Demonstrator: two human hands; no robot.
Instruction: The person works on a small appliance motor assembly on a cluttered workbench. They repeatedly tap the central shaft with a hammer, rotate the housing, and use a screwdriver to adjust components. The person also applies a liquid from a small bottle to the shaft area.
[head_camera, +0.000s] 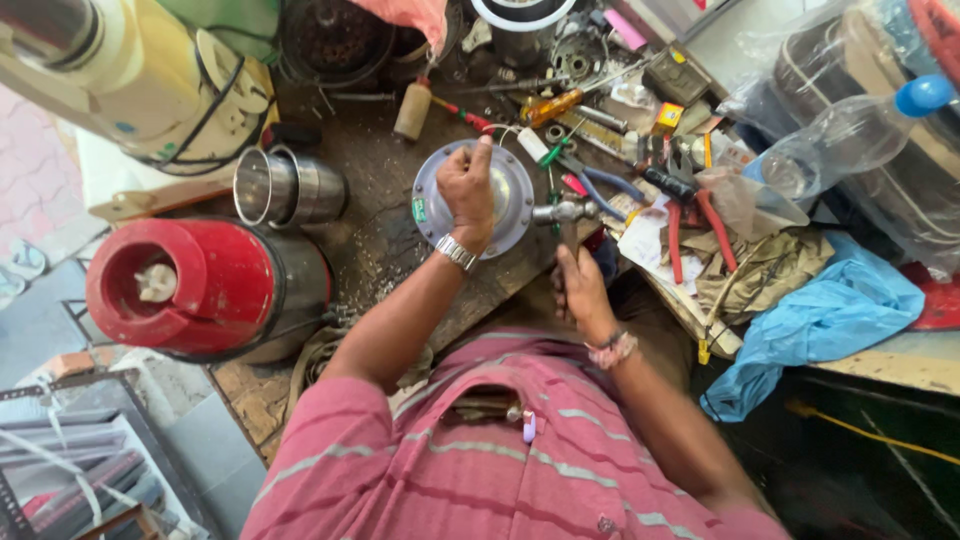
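My left hand (468, 192) presses down on a round grey metal disc (512, 212) lying flat on the dirty wooden workbench (375, 230); a metal watch sits on that wrist. My right hand (580, 288) grips the handle of a hammer whose steel head (566, 211) hovers at the disc's right edge. Beads circle the right wrist.
A red-topped mixer base (205, 288) and a steel jar (285, 187) stand to the left. Pliers with red handles (690, 215), blue-handled pliers (600, 185), screwdrivers and small parts litter the bench's right side. A plastic bottle (850, 135) and blue bag (820, 320) lie at the right.
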